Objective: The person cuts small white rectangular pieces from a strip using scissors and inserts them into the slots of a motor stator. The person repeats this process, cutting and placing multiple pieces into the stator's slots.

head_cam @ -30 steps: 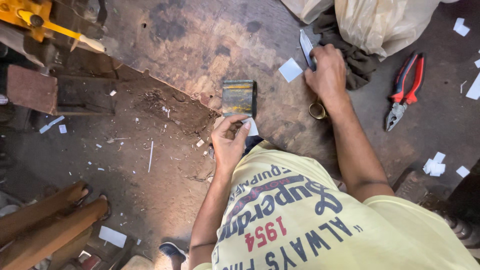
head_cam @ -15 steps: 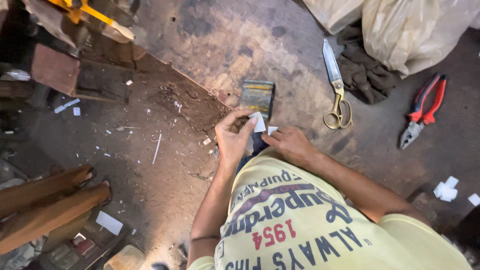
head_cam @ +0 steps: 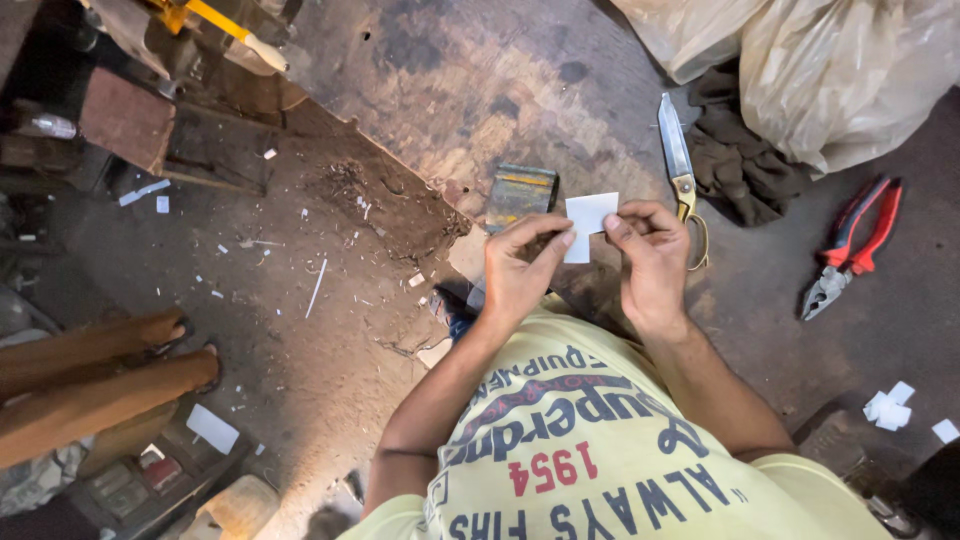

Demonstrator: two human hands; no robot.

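Observation:
Both hands meet in front of my chest over a worn wooden board (head_cam: 420,90). My left hand (head_cam: 520,265) and my right hand (head_cam: 650,255) pinch a small white piece of paper (head_cam: 590,213) between thumbs and forefingers, one on each side. Just beyond the paper a small dark rectangular block (head_cam: 520,192) lies on the board. A pair of scissors with brass-coloured handles (head_cam: 680,170) lies to the right of my right hand, blades pointing away from me.
Red-handled pliers (head_cam: 850,250) lie on the floor at the right, white paper scraps (head_cam: 890,408) nearer me. A dark cloth (head_cam: 740,150) and plastic bags (head_cam: 840,70) sit at the top right. Another person's legs in brown (head_cam: 100,370) are at the left. A yellow-handled tool (head_cam: 215,20) lies top left.
My right hand left the scissors, which now lie on the board, and came back to join my left hand. Both hands have lifted the white paper piece.

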